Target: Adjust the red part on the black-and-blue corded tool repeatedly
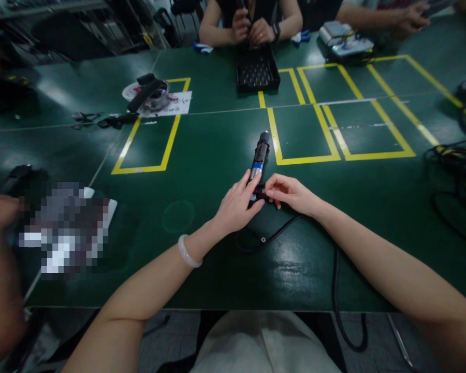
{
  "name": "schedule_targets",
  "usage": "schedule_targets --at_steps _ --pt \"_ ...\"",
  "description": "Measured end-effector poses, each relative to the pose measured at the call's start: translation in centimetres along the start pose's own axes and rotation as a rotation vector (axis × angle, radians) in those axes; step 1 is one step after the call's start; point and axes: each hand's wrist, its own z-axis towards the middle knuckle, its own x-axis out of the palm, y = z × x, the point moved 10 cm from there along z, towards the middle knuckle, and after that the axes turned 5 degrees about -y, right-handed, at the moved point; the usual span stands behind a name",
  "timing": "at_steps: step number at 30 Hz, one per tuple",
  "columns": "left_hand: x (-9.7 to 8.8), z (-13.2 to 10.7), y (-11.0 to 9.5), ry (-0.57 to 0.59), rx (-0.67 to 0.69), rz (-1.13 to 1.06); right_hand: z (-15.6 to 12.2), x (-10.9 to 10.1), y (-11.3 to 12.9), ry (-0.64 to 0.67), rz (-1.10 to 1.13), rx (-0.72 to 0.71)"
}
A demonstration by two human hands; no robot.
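Note:
A black electric screwdriver (260,153) with a blue band lies on the green table (202,155), tip pointing away from me. My left hand (237,205) rests on its near end, fingers curled around the base. My right hand (289,192) pinches the same near end from the right, where a small red part shows. A black cable (336,269) runs from the tool's base toward me and off the table's front edge. A white bangle sits on my left wrist.
Yellow tape rectangles (306,155) mark the table. A black tray (257,71) sits at the far side in front of another person's hands (252,28). Tape rolls and a black tool (147,92) lie at the far left. Cables (460,171) coil at the right. A person's arm is at the near left.

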Motion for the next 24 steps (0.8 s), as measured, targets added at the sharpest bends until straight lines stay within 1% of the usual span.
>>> schedule_targets --at_steps 6,12,17,19,22,24 --pt "0.1 0.0 0.1 -0.004 0.006 0.008 0.1 -0.3 -0.3 -0.046 -0.020 0.011" --pt "0.1 0.0 0.1 -0.006 0.010 0.009 0.2 -0.3 -0.6 -0.027 -0.070 0.027" --pt "0.0 0.0 0.0 0.007 0.001 0.018 0.1 -0.5 -0.9 -0.043 -0.150 0.043" --pt "0.0 0.0 -0.1 0.011 -0.003 0.023 0.0 -0.7 -0.8 -0.064 -0.221 0.030" --pt "0.0 0.0 -0.2 0.010 -0.002 0.022 0.0 -1.2 -0.3 -0.104 -0.321 -0.033" --pt "-0.1 0.0 -0.2 0.005 -0.005 0.019 0.0 -1.3 -0.2 -0.105 -0.339 -0.051"
